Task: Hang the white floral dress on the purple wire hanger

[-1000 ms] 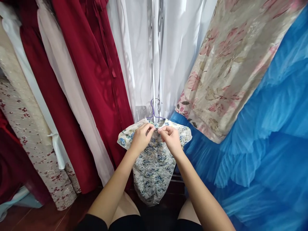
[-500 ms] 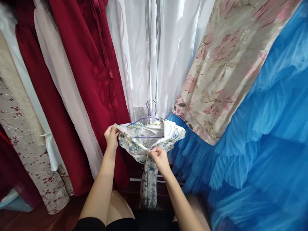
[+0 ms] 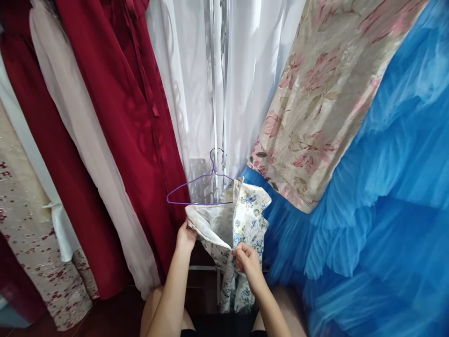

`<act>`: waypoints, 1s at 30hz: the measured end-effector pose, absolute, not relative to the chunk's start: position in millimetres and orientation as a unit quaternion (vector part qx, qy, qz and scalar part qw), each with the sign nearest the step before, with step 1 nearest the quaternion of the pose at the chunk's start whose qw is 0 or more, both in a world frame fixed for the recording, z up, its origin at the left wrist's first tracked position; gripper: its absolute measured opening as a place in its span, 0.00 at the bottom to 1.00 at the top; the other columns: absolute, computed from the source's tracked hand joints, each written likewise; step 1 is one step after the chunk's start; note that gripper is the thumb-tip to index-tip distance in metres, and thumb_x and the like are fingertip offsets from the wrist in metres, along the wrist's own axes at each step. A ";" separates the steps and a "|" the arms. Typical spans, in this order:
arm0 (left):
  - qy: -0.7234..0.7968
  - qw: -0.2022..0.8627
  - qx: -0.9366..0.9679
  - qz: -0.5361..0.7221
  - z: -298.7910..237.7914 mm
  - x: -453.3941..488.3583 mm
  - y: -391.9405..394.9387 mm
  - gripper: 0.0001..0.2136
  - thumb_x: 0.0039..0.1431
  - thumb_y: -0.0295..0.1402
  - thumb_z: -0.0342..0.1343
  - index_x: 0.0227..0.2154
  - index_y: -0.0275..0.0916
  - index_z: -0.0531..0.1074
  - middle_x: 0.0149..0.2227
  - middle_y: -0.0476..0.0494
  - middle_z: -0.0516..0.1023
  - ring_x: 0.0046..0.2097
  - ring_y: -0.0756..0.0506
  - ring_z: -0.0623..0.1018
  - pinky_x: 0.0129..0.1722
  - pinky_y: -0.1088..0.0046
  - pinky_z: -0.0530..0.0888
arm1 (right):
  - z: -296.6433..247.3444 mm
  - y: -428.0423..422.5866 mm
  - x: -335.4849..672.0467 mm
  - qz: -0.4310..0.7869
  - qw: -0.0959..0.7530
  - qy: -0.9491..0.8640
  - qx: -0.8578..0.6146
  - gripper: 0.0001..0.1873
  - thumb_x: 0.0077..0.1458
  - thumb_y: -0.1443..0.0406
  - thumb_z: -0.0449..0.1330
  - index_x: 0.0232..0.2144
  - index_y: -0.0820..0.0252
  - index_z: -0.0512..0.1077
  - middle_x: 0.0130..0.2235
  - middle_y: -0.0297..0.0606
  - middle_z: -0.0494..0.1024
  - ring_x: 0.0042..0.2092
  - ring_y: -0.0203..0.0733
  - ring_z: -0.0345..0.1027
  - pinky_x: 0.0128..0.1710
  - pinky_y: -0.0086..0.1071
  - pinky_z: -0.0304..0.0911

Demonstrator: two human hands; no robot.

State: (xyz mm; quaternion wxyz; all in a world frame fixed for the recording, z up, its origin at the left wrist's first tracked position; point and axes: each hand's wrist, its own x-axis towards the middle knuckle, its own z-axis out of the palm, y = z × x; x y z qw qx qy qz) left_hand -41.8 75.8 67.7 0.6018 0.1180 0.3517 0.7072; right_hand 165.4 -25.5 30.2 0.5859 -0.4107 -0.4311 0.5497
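A white garment with blue and yellow flowers (image 3: 250,210) hangs by one shoulder from a purple wire hanger (image 3: 191,183). The hanger's left arm is bare, while its right end is hidden inside the garment. My left hand (image 3: 186,238) grips the garment's left edge below the hanger, its fingers partly behind the cloth. With fingers pinched, my right hand (image 3: 246,260) holds the front edge of the opening, near the middle. The lower part of the garment dangles between my knees.
Dark red dresses (image 3: 115,117) and a pale pink one (image 3: 94,154) hang on the left. White fabric (image 3: 252,84) and a metal pole (image 3: 214,93) are behind the hanger. A beige floral dress (image 3: 308,121) and blue ruffled tulle (image 3: 403,224) fill the right.
The garment's left shoulder has come off the hanger, baring the hanger's left arm. Both hands have moved down and to the right with the cloth.
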 end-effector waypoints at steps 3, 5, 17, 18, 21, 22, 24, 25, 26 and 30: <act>0.335 0.631 0.155 0.682 73.7 -19.3 56.9 0.03 0.57 0.29 0.60 0.31 0.34 0.74 0.29 0.43 0.78 0.32 0.46 0.79 0.36 0.71 0.75 | 17.9 -29.1 190.4 0.519 0.562 -0.454 -0.456 0.17 0.50 0.56 0.59 0.18 0.55 0.60 0.13 0.23 0.55 0.15 0.30 0.46 0.17 0.27 0.44; 0.297 0.645 0.233 0.665 84.5 -5.7 39.9 0.07 0.54 0.34 0.64 0.33 0.35 0.75 0.32 0.43 0.79 0.35 0.45 0.79 0.39 0.71 0.74 | 13.4 -34.4 203.1 0.489 0.524 -0.493 -0.493 0.15 0.50 0.58 0.61 0.18 0.56 0.62 0.14 0.25 0.59 0.17 0.33 0.52 0.20 0.28 0.50; 0.310 0.384 0.724 0.483 130.7 35.9 -40.8 0.13 0.66 0.42 0.53 0.49 0.45 0.74 0.47 0.39 0.72 0.51 0.40 0.72 0.55 0.63 0.67 | 88.8 -66.2 180.0 0.545 0.505 -0.547 -0.386 0.17 0.59 0.52 0.61 0.40 0.57 0.78 0.38 0.39 0.79 0.43 0.52 0.72 0.47 0.42 0.66; 0.318 0.389 0.731 0.462 123.3 32.2 -41.6 0.17 0.66 0.43 0.53 0.55 0.46 0.71 0.51 0.38 0.71 0.55 0.39 0.70 0.58 0.62 0.65 | 87.9 -68.2 182.9 0.571 0.507 -0.522 -0.380 0.17 0.58 0.52 0.63 0.40 0.57 0.78 0.38 0.38 0.79 0.44 0.52 0.72 0.48 0.41 0.65; 0.326 0.469 0.748 0.337 87.3 17.6 -43.9 0.21 0.65 0.47 0.52 0.56 0.44 0.70 0.53 0.38 0.72 0.54 0.39 0.71 0.57 0.62 0.66 | 79.3 -77.2 201.1 0.633 0.502 -0.444 -0.387 0.18 0.51 0.54 0.68 0.41 0.56 0.77 0.40 0.39 0.81 0.44 0.52 0.73 0.50 0.42 0.65; 0.330 0.493 0.754 0.283 73.0 12.3 -45.2 0.20 0.64 0.48 0.52 0.51 0.41 0.74 0.47 0.40 0.75 0.49 0.40 0.73 0.52 0.64 0.69 | 76.7 -79.9 209.7 0.646 0.497 -0.419 -0.400 0.19 0.48 0.55 0.69 0.41 0.57 0.77 0.39 0.39 0.81 0.43 0.52 0.74 0.48 0.43 0.66; 0.352 0.506 0.764 0.193 46.5 1.1 -48.6 0.18 0.62 0.48 0.55 0.34 0.37 0.78 0.32 0.46 0.74 0.36 0.44 0.72 0.39 0.70 0.69 | 75.3 -81.4 230.8 0.637 0.502 -0.386 -0.439 0.19 0.44 0.57 0.69 0.40 0.57 0.78 0.38 0.40 0.82 0.40 0.53 0.74 0.43 0.43 0.68; 0.366 0.500 0.767 0.168 36.1 -5.0 -50.3 0.18 0.60 0.48 0.57 0.27 0.36 0.76 0.26 0.49 0.70 0.31 0.47 0.68 0.33 0.72 0.66 | 77.4 -78.9 243.2 0.613 0.509 -0.387 -0.463 0.18 0.42 0.59 0.68 0.38 0.57 0.78 0.37 0.41 0.82 0.39 0.53 0.74 0.41 0.42 0.68; 0.380 0.494 0.766 0.161 28.7 -11.5 -51.6 0.19 0.59 0.48 0.58 0.24 0.35 0.73 0.24 0.50 0.66 0.29 0.49 0.65 0.30 0.73 0.63 | 81.7 -73.6 256.6 0.576 0.525 -0.396 -0.487 0.16 0.41 0.60 0.67 0.36 0.57 0.79 0.36 0.41 0.82 0.39 0.53 0.74 0.39 0.41 0.68; 0.376 0.546 0.713 0.229 33.3 -38.5 -48.8 0.20 0.61 0.50 0.55 0.29 0.34 0.72 0.27 0.49 0.66 0.30 0.50 0.63 0.30 0.74 0.60 | 120.2 -24.4 311.5 0.419 0.543 -0.507 -0.522 0.06 0.34 0.64 0.64 0.22 0.57 0.76 0.25 0.37 0.77 0.29 0.47 0.67 0.29 0.35 0.63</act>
